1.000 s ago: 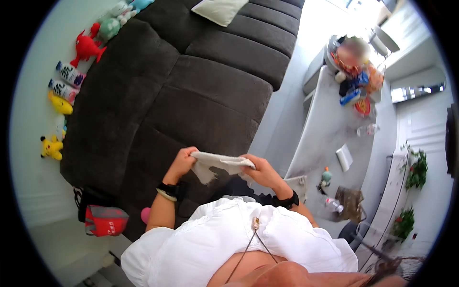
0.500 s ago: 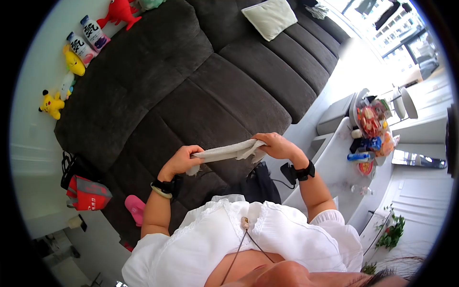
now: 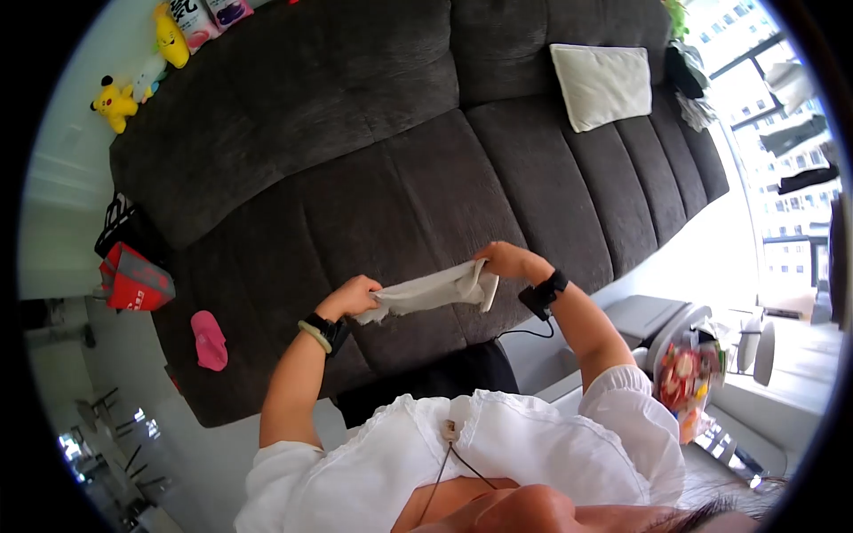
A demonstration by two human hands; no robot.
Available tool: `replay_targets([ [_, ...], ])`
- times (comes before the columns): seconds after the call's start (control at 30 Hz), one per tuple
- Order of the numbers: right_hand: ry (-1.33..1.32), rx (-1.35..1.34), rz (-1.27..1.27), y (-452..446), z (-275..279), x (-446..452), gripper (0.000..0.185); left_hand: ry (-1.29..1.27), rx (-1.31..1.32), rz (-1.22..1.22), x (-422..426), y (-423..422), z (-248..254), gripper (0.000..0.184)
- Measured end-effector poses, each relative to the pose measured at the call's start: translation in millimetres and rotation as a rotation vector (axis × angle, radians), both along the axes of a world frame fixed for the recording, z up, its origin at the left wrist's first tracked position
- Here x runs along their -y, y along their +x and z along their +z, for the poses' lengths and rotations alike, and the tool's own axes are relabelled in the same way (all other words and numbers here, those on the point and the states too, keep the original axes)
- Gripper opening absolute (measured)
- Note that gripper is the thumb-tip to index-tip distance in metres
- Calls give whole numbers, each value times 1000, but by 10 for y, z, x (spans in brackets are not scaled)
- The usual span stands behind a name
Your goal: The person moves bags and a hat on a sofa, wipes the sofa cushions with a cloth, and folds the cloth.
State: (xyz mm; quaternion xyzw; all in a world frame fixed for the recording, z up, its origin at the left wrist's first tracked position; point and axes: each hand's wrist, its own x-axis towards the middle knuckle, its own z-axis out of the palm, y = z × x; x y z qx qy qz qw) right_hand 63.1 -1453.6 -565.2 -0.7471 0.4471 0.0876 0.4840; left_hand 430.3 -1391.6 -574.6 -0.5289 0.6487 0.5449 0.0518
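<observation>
A whitish cloth (image 3: 433, 290) is stretched sideways between my hands, above the seat of the dark sofa (image 3: 373, 204). Its left end is pinched in my left hand (image 3: 353, 297), where a frayed edge hangs below the fingers. My right hand (image 3: 506, 260) grips the upper right corner, and a loose fold droops beneath it. Black devices are strapped on both wrists, and a pale bangle (image 3: 315, 336) sits on the left one. The fingertips are partly hidden by the cloth.
A white cushion (image 3: 604, 86) lies on the sofa's right part. On its left stand a red and grey bag (image 3: 138, 280) and a pink slipper-shaped item (image 3: 209, 340). Plush toys, one a yellow plush (image 3: 115, 104), line the back. A table with food packets (image 3: 684, 377) is at the right.
My view has turned and shifted along the sofa. The cloth now hangs broader and more opened out between my hands; both hands still hold it.
</observation>
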Motion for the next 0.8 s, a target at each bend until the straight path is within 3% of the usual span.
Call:
replay_targets([
  [0.07, -72, -45, 42, -172, -132, 462, 40, 11, 14, 53, 331, -201, -149, 28],
  [0.13, -169, -77, 121, -318, -239, 971, 41, -138, -20, 95, 737, -320, -228, 28],
  [0.27, -450, 15, -91, -395, -216, 1890, 43, -584, 21, 244, 1685, -464, -218, 23],
  [0.33, -767, 101, -165, -315, -157, 2173, 50, -831, 75, 362, 2101, -564, -192, 27],
  [0.43, -937, 188, -231, -199, -552, 2487, 54, -1047, 156, 455, 2499, -739, -364, 33],
  [0.53, -946, 136, -242, -141, -1220, 2622, 50, -1076, 213, 416, 2686, -854, -1064, 34],
  [0.63, -845, 38, -184, -148, -2041, 2595, 45, -855, 289, 307, 2616, -946, -1895, 39],
  [0.7, -763, -25, -114, -221, -2522, 2506, 52, -713, 315, 236, 2487, -997, -2424, 42],
  [0.8, -641, -42, -82, -392, -3052, 2183, 55, -618, 313, 155, 2186, -1129, -2886, 45],
])
